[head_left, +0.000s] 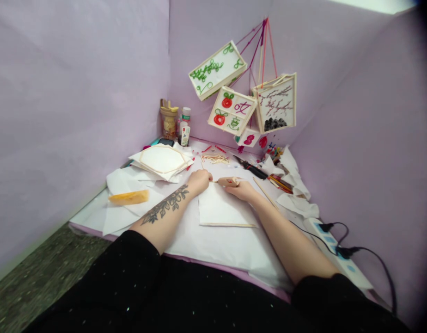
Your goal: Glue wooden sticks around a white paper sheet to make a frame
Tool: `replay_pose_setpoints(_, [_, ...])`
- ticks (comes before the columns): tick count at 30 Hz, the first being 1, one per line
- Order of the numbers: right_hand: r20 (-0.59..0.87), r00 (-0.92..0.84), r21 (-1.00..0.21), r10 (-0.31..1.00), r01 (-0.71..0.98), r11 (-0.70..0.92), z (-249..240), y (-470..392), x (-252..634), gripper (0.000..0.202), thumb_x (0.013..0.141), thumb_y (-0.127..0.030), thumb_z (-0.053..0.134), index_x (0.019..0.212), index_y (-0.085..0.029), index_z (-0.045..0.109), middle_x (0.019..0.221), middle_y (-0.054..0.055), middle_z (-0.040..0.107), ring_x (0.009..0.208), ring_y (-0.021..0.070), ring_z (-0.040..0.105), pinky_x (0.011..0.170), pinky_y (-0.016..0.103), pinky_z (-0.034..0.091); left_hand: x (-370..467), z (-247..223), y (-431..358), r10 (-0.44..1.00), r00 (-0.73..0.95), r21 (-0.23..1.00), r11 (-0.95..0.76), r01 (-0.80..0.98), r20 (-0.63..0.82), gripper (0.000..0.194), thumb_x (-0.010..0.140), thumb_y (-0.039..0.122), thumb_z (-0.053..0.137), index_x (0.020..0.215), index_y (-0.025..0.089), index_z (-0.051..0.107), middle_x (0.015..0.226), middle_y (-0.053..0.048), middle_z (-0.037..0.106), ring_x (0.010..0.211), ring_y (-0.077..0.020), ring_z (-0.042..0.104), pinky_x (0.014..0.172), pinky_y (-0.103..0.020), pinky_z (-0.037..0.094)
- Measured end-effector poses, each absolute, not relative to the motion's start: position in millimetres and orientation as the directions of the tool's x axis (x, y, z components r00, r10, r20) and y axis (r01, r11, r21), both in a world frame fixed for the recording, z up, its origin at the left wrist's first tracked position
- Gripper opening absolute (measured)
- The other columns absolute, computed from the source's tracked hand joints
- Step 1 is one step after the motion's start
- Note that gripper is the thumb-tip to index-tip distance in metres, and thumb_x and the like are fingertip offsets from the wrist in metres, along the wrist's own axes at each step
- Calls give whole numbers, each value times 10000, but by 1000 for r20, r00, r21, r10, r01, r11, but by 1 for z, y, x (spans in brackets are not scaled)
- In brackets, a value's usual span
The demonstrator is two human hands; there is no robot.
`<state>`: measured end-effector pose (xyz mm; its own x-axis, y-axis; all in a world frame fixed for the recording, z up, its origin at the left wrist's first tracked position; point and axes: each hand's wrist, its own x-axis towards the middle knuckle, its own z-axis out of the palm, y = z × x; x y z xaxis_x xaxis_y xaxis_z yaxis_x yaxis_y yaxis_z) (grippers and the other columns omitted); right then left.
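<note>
A white paper square point(227, 206) lies on the covered table, with a thin wooden stick point(229, 225) along its near edge. My right hand point(241, 189) is wrapped round a light brown tool point(228, 181), whose tip points left over the far edge of the paper. Close to that tip, my left hand point(200, 180) is closed at the paper's far left corner. A thin stick seems to rise from its fingers, but what they grip is too small to make out.
Stacked white sheets point(161, 159) and a yellow piece point(129, 197) lie left. Small sticks point(215, 158) lie beyond my hands. Black-handled pliers point(251, 169), paper scraps point(296, 204) and a power strip point(338, 249) with cables are right. Decorated frames point(232, 111) hang above the back.
</note>
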<state>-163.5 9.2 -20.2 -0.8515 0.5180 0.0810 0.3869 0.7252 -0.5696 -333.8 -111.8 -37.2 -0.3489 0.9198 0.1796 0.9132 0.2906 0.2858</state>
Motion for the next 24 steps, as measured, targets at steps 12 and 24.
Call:
replay_pose_setpoints(12, [59, -832, -560, 552, 430, 708, -21, 13, -159, 310, 733, -229, 612, 1021, -184, 717, 874, 31, 716, 757, 196, 629, 694, 264, 497, -334, -36, -112, 920, -353, 297, 294, 908, 169, 308, 843, 198, 447, 992, 246, 712, 1051, -60, 677, 986, -212, 597, 858, -312, 447])
replay_pose_setpoints(24, [35, -826, -584, 562, 440, 682, -23, 17, -156, 363, 727, -260, 612, 1070, -186, 704, 829, 22, 708, 710, 185, 617, 642, 254, 482, -335, -36, -112, 920, -357, 303, 298, 905, 161, 300, 847, 207, 452, 984, 243, 716, 1047, -66, 678, 980, -218, 599, 836, -316, 449])
